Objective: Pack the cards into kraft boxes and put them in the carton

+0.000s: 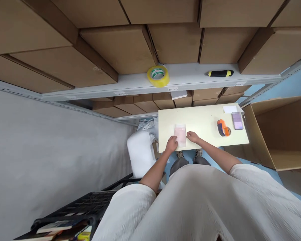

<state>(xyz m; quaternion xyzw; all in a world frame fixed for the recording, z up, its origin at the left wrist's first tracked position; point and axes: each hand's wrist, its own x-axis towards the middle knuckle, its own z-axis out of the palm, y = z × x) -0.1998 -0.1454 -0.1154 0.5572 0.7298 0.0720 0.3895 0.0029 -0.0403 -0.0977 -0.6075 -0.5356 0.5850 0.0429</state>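
Note:
A flat pink rectangular packet (180,135) with pale, translucent-looking ends lies on the cream tabletop (203,117). My left hand (172,144) is closed over its left edge, with fingertips on the top face. At the packet's right edge, my right hand (192,136) has its fingers drawn together in a pinch. Whatever sits between those fingers is too small to make out. Farther right on the same table are an orange and dark blue tape dispenser (223,128) and a phone (237,121) with a blurred screen.
Shelves of cardboard boxes (175,42) rise ahead, with a yellow tape roll (158,76) and a utility knife (220,73) on the shelf edge. A large open carton (263,134) stands right. White wrapping material (140,152) and a black crate (90,204) are left.

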